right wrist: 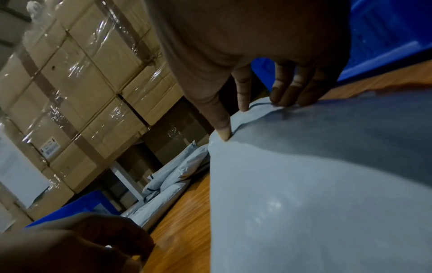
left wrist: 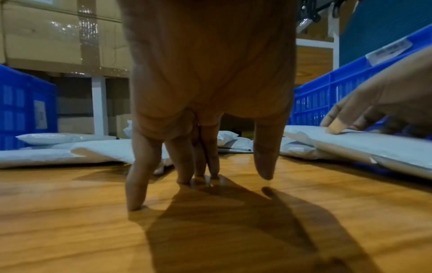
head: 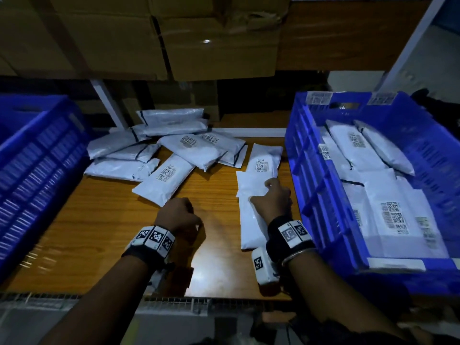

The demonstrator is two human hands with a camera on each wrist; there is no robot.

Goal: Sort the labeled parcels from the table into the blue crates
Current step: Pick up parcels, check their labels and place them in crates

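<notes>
A plain white parcel (head: 250, 215) lies on the wooden table (head: 99, 232) beside the right blue crate (head: 321, 195). My right hand (head: 270, 192) rests on its far end, thumb and fingertips (right wrist: 224, 134) pressing straight down on the edge of the parcel (right wrist: 315, 184). A labeled parcel (head: 265, 160) lies just beyond it. My left hand (head: 183, 210) stands on bare wood at the middle, and the left wrist view shows its fingertips (left wrist: 135, 205) touching the table and holding nothing. A pile of white parcels (head: 174, 148) lies behind. The right crate holds several parcels (head: 388, 210).
The left blue crate (head: 37, 165) stands at the table's left edge. Stacked cardboard boxes (head: 211, 38) wrapped in film hang over the back of the table, with a white shelf post (head: 107, 105) behind the pile. A wire shelf edge (head: 174, 301) runs along the front.
</notes>
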